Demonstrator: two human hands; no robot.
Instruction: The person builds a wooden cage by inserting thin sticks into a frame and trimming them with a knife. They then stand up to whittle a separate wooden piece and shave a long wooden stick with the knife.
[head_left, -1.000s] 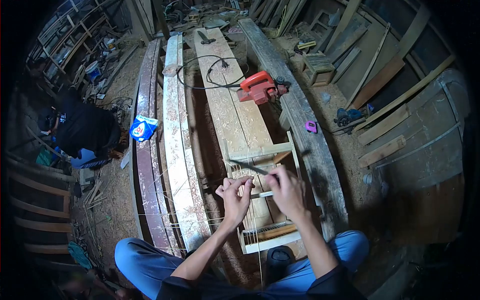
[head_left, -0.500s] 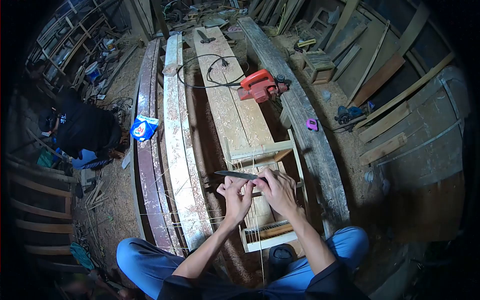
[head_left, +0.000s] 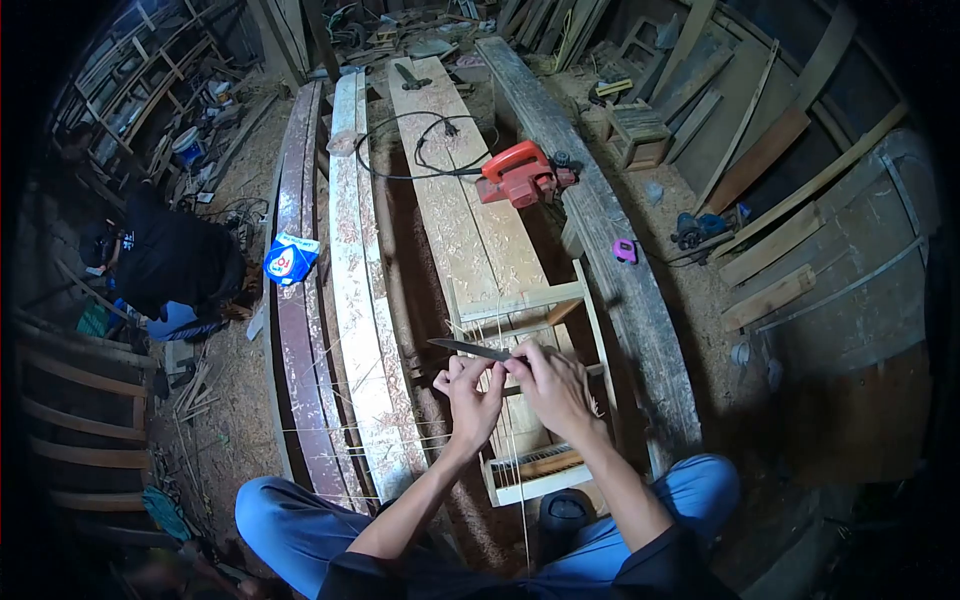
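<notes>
A knife (head_left: 465, 348) with a dark blade pointing left is gripped in my right hand (head_left: 556, 388), whose fingers close round its handle. Close beside it, my left hand (head_left: 472, 398) is pinched on a thin pale strip (head_left: 520, 490) just below the blade. That strip runs down toward my lap. Both hands are over a small wooden frame (head_left: 524, 492) with slender rails. My fingers cover the exact spot where blade and strip meet.
A red power planer (head_left: 522, 180) with a black cord rests beyond the frame on shaving-strewn planks (head_left: 470, 235). A pink tape measure (head_left: 625, 250) sits on the right beam (head_left: 640, 330). A blue-and-white packet (head_left: 290, 260) lies left. Another person (head_left: 170, 250) crouches at far left.
The hands and knife stay almost in place, with only a slight shift of the fingers. The whole view has moved a little.
</notes>
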